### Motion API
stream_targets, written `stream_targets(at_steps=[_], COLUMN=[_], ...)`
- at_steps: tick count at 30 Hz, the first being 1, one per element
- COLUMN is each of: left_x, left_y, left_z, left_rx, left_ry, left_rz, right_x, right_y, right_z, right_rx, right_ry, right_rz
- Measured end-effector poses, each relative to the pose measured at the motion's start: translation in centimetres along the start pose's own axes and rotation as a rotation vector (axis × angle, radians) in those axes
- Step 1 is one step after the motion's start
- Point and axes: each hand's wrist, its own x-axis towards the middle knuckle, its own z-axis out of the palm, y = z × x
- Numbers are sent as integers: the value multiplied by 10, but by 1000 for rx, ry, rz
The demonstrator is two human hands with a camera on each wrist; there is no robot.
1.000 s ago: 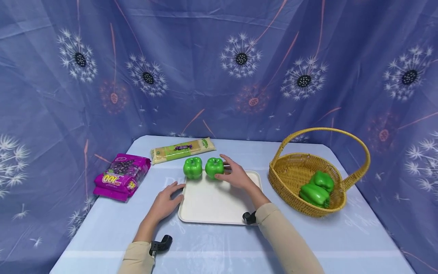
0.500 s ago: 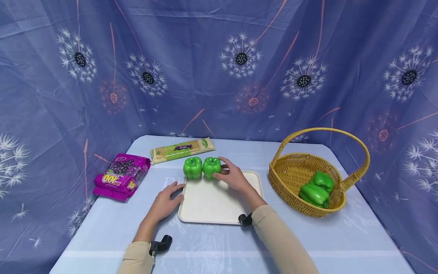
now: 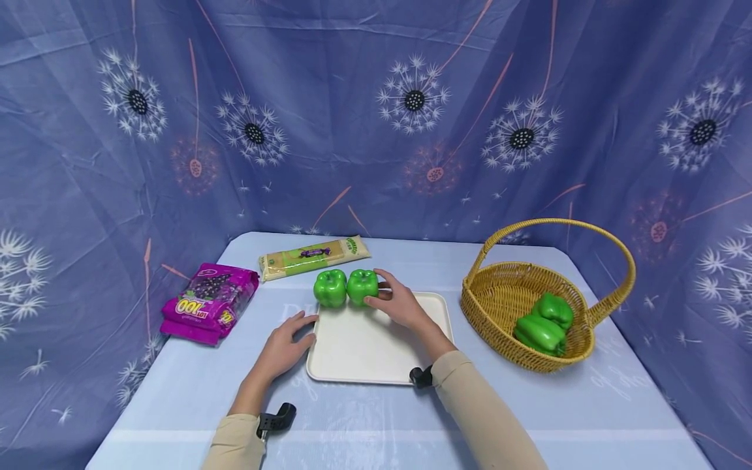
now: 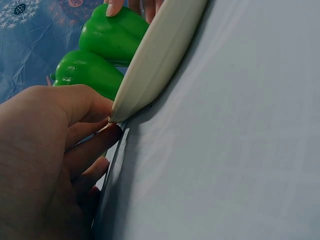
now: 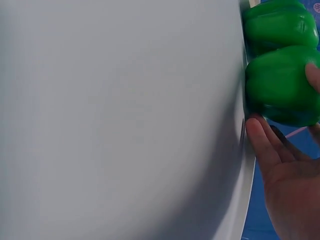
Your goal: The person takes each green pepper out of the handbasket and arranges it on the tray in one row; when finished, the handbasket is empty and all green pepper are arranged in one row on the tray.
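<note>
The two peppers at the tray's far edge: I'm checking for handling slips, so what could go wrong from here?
The right hand grips the right pepper, which sits against the left pepper: a leftward nudge might shift both. Both stand at the far edge of the white tray, so one could tip over it. The left hand touches the tray's left rim; a jolt might slide it.

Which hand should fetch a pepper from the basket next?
Probably the right hand: it's nearer the basket, though it must first release the green pepper it holds. The left hand touches the left edge of the tray, farther away.
</note>
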Motion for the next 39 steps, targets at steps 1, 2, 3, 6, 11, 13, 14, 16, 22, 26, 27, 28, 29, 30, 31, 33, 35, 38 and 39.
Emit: stream_targets(at_steps=[1,2,3,6,11,13,14,16,22,26,27,28,29,30,31,33,35,38,39], left_x=[0,0,0,0,1,2,2,1,1,2,2,2,2,2,2,2,2,1,1], left_y=[0,0,0,-1,-2,-3,-3,-2,-1,-1,-1,-1,-1,-1,-1,-1,-1,-1,0], left_z=[0,0,1,1,1,1,1,1,1,1,1,1,0,0,0,0,0,0,0], left_rx=[2,2,5,7,6,6,9,8,10,12,11,9,12,12,14,12,12,14,14], left_ry=[1,1,-1,-1,0,-4,-6,-9,-9,-7,-5,-3,-4,-4,-4,-4,-7,-8,-6], left_rz=[-3,-6,-3,-4,-4,-5,-2,-1,-3,-1,-2,-3,2,2,6,2,3,3,6], right_x=[0,-1,-1,-2,-4,-6,-7,-9,-19,-27,-29,-31,-33,-35,-37,-41,-45,-53,-56], right_y=[0,0,-1,-4,-10,-12,-13,-14,-21,-26,-27,-28,-28,-28,-28,-27,-27,-27,-26], right_z=[-1,-1,-2,-7,-19,-24,-26,-32,-52,-69,-74,-78,-82,-86,-90,-96,-103,-112,-116], right_rx=[0,3,1,-12,-26,-20,-21,-25,-73,-97,-110,-120,-129,-142,-151,-171,-175,-184,-186], right_ry=[-2,-3,-3,6,20,16,13,7,0,-7,-10,-14,-16,-19,-24,-30,-38,-54,-59], right_rz=[4,10,13,14,-2,-4,-6,-19,-74,-120,-130,-141,-149,-152,-159,-174,-195,-216,-220])
